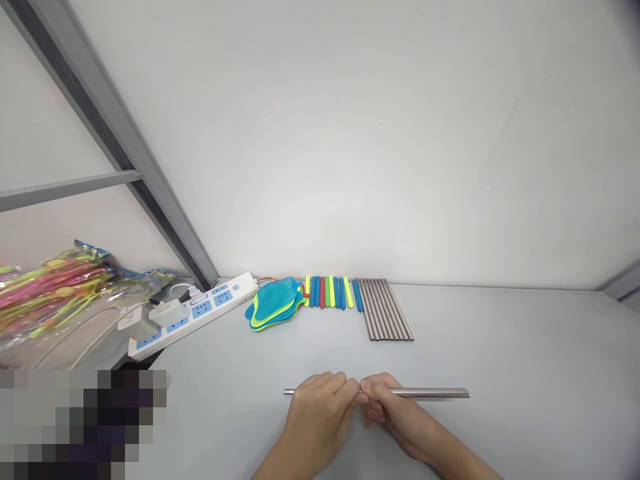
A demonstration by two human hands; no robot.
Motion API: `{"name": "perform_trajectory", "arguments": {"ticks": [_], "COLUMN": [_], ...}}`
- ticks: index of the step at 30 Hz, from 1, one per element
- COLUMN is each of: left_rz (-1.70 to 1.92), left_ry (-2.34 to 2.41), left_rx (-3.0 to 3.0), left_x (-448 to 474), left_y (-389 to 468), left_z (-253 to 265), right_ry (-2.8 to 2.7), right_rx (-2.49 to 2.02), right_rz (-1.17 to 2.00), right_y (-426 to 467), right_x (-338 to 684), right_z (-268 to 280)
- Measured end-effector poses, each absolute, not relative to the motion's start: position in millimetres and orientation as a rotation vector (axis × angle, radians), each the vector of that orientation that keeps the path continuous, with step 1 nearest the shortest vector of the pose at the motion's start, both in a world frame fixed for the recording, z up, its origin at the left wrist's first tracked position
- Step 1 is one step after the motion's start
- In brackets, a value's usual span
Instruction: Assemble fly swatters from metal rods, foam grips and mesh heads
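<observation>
Above the near part of the table, a long silvery metal tube [433, 393] lies roughly level across both hands. My left hand [323, 410] is closed over its left part, back of the hand up; a thinner end pokes out on the left. My right hand [387, 403] grips the tube just beside it, thumb on top, and the thicker part extends to the right. The hands touch or nearly touch, hiding the tube's middle. Farther back, several similar metal tubes [385, 310] lie side by side, beside a row of coloured plastic handles [332, 292].
Left of the handles, blue and yellow-green perforated swatter-like heads [275, 301] lie stacked. A white power strip [195, 313] with plugs and cables runs along the table's left side. Bagged colourful items [60, 287] lie beyond it. A white wall [380, 147] rises behind the table [525, 360].
</observation>
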State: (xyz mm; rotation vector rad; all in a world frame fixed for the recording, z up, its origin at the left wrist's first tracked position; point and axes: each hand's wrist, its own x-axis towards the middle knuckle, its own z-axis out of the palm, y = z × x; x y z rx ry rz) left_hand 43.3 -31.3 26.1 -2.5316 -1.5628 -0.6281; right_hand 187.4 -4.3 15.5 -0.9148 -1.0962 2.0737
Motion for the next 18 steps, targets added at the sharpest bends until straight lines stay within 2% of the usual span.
{"name": "perform_trajectory", "arguments": {"ticks": [18], "left_rz": [-0.575], "left_ry": [-1.593], "left_rx": [-2.61], "left_x": [25.4], "left_y": [-27.2], "left_z": [29.5], "right_ry": [-1.174], "right_rx": [-1.028], "right_rz": [1.96], "right_y": [1.3], "right_x": [197.2], "right_z": [7.8]}}
